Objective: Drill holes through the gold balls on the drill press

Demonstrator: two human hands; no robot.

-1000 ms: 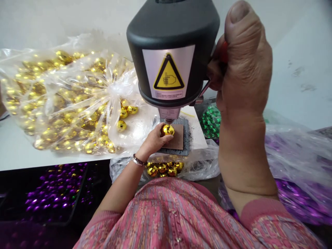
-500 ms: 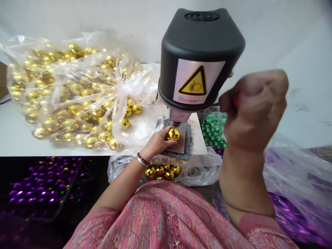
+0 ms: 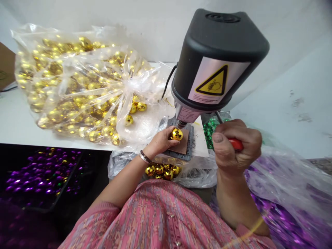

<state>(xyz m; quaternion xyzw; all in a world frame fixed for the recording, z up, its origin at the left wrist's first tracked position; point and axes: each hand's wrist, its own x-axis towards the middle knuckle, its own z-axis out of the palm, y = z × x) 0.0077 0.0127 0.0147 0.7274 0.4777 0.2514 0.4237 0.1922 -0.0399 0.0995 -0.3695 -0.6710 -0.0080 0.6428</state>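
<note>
My left hand (image 3: 160,141) rests on a brown pad (image 3: 183,146) and grips a gold mirror ball (image 3: 176,134), holding it up under the bit of a black bench drill (image 3: 218,58). The drill's chuck (image 3: 181,123) stands just above the ball, and I cannot tell if the bit touches it. My right hand (image 3: 237,147) is closed around a red lever handle (image 3: 236,144) to the right of the drill head. Its metal shaft rises towards the drill and partly hides behind the head.
A large clear bag of gold balls (image 3: 77,83) lies on the white table (image 3: 18,117), with loose balls (image 3: 137,107) beside it. Below the table edge are more gold balls (image 3: 160,171), purple beads in a dark tray (image 3: 41,176), and bagged purple beads (image 3: 282,204).
My right hand has swung down and forward, pulling the red lever lower. The view has turned, so the drill appears further right. My left hand still holds the ball under the chuck.
</note>
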